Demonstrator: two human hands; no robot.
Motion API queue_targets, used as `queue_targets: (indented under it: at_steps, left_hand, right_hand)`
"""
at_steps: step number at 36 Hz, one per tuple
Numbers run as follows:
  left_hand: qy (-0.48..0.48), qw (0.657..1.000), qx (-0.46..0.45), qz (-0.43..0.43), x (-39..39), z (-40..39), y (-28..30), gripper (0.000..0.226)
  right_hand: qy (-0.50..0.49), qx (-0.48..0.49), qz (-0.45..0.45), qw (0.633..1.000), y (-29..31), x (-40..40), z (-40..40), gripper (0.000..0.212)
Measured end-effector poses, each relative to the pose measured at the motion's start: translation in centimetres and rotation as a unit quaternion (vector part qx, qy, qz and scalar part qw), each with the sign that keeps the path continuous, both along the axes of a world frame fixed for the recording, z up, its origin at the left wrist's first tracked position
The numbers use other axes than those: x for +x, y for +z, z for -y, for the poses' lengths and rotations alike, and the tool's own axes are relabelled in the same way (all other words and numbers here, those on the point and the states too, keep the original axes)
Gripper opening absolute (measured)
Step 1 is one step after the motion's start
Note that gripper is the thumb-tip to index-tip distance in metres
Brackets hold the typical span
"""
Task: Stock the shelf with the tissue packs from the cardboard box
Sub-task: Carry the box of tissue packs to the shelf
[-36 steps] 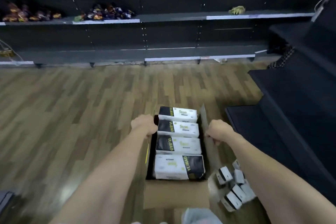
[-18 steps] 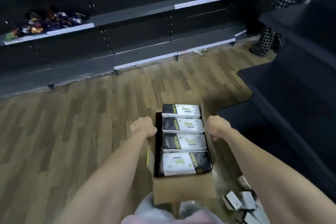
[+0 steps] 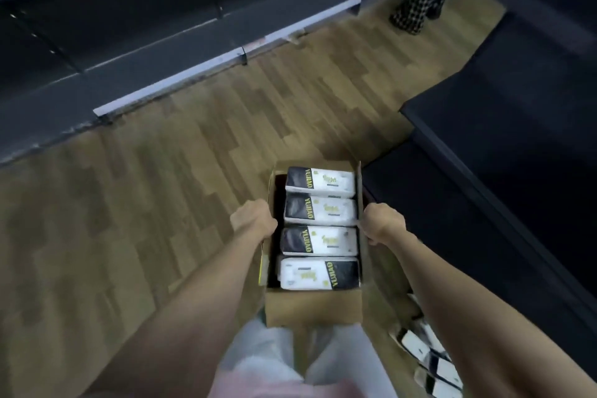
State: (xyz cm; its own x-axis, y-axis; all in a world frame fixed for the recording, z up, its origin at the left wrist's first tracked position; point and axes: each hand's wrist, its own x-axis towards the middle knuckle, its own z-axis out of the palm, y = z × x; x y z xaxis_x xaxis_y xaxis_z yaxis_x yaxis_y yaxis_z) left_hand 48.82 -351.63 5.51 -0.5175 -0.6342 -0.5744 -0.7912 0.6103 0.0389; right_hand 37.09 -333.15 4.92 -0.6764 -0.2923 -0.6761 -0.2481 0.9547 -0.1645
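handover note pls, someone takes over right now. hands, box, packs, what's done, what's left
Left hand grips the left wall of the box; right hand grips the right wall.
The box is carried above the floor, in front of the legs.
Four packs show in a row inside it; more packs lie on the floor at lower right.
The dark shelf at right shows no packs.
Done: box picked up. Left: move every pack onto the shelf.

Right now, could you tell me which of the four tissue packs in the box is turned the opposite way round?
The pack nearest the person: its black end points right, while the other three packs have theirs on the left.
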Motion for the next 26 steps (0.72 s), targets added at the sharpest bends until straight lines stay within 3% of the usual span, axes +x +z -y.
queue_targets:
  at_steps: [15,26]
  left_hand:
    - [-0.006,0.996,0.03,0.088,-11.2,8.7,-20.5,0.035]
    - [-0.015,0.993,0.097,0.072,-13.3,8.5,-27.3,0.035]
  right_hand:
    - [-0.055,0.04,0.039,0.997,-21.3,-9.1,6.3,0.032]
    - [-0.031,0.026,0.023,0.999,-27.2,-9.6,7.2,0.032]
